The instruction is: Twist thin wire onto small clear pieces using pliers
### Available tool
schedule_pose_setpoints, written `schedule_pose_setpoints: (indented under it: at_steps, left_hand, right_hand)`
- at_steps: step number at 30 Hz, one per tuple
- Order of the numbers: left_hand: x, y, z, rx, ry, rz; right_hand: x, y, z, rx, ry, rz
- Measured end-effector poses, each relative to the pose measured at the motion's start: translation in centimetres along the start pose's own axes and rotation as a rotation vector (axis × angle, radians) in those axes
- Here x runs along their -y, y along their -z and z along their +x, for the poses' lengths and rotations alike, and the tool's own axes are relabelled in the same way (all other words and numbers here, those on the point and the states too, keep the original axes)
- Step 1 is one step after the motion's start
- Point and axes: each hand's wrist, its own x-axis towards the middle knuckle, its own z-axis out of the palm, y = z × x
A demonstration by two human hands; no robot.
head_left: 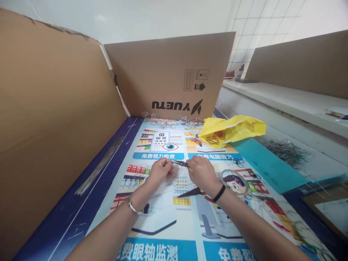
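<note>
My left hand (161, 170) is closed in a pinch over the printed poster (163, 224) on the table, its fingertips holding something thin that I cannot make out, perhaps a wire. My right hand (202, 174) is closed round small pliers (181, 164), whose dark jaws point left toward the left fingertips. A silver bangle sits on my left wrist and a black band on my right. Under my right wrist lie red-handled scissors or pliers (194, 192).
Cardboard walls stand at the left (49, 119) and the back (174, 79). A yellow bag (231, 130) holding rubber bands lies behind my hands. A tape roll (235, 181) sits to the right, a bundle of thin wires (98, 168) to the left, and a heap of wire pieces (285, 148) on the right.
</note>
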Motion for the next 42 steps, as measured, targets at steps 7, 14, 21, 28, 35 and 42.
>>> schedule_pose_setpoints:
  at_steps: [7,14,21,28,35,42]
  left_hand:
    - [0.1,-0.6,-0.3,-0.05,-0.001,-0.045]
    - [0.0,-1.3,-0.6,-0.101,0.024,-0.049]
    - [-0.2,-1.4,-0.8,-0.132,0.018,-0.038]
    - [-0.2,-1.3,-0.7,-0.1,0.017,-0.041]
    - [0.0,-1.1,-0.7,-0.074,-0.012,-0.007]
    - [-0.6,-0.7,-0.8,-0.025,-0.009,0.024]
  right_hand:
    - [0.7,-0.4,-0.2,0.005,-0.02,-0.03]
    - [1.0,-0.6,-0.3,0.009,-0.027,-0.039]
    - [1.1,-0.9,-0.3,-0.006,0.002,-0.069]
    - [0.9,-0.9,-0.2,0.037,-0.012,-0.026]
    - [0.8,-0.8,-0.3,0.084,-0.055,0.017]
    - [0.5,-0.7,-0.3,0.09,-0.055,0.013]
